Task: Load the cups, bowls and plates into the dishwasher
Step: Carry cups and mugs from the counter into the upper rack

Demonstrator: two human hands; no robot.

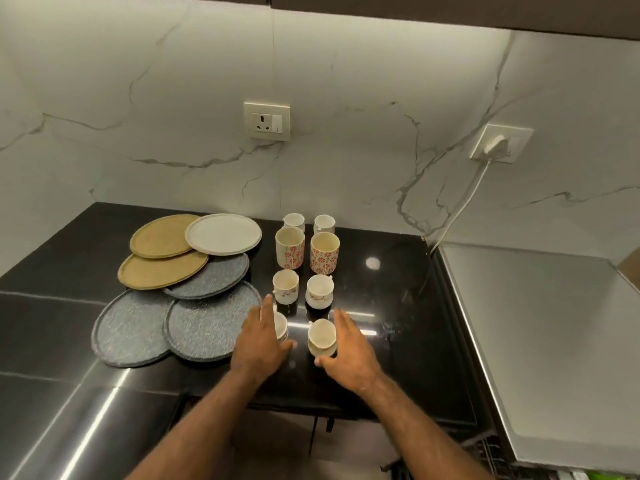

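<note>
Head view: front cups (322,337) between left hand (261,344) and right hand (348,351); both open, empty

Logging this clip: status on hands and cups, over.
Left hand open at near-left cup. Right hand open at near-right cup. Both cups on counter. Plates lie left, nothing blocking.

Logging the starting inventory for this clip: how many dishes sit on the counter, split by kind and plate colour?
Tan plates: 2
White plate: 1
Grey speckled plates: 3
Red-flowered tall cups: 2
Small white cups: 6 (one half hidden behind the left hand)
Total: 14
</note>
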